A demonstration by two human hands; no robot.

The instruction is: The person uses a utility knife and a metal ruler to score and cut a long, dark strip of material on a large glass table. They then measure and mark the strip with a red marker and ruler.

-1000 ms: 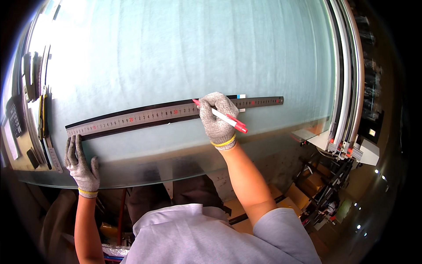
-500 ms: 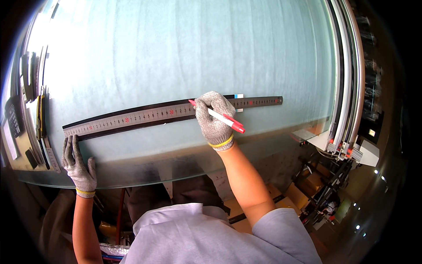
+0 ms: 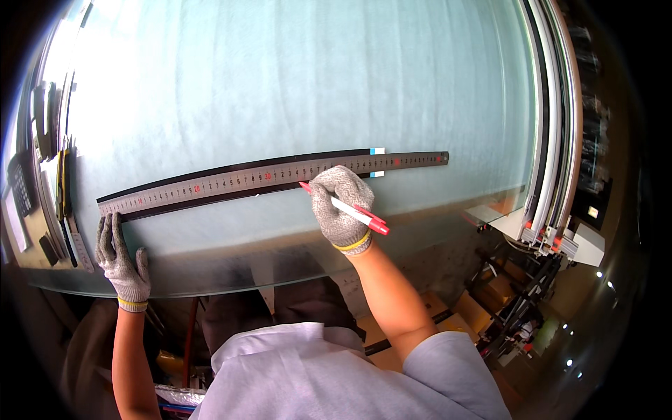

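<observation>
A long metal ruler [image 3: 231,180] with a black edge lies across a large frosted glass sheet [image 3: 315,77]. My right hand [image 3: 341,204], in a grey knit glove, grips a red and white marker [image 3: 346,208] with its tip at the ruler's lower edge near the middle. My left hand [image 3: 120,257], also gloved, rests flat on the glass with its fingers touching the ruler's left end. A small blue and white tab [image 3: 377,151] sits on the ruler right of the marker.
Metal rails [image 3: 553,126] run along the right side of the glass. Tools and a shorter ruler [image 3: 66,203] lie along the left edge. The glass's near edge [image 3: 280,280] curves in front of my body; machine frames [image 3: 518,308] stand at lower right.
My right hand and the marker have shifted slightly left along the ruler's lower edge. My left hand has stayed at the ruler's left end.
</observation>
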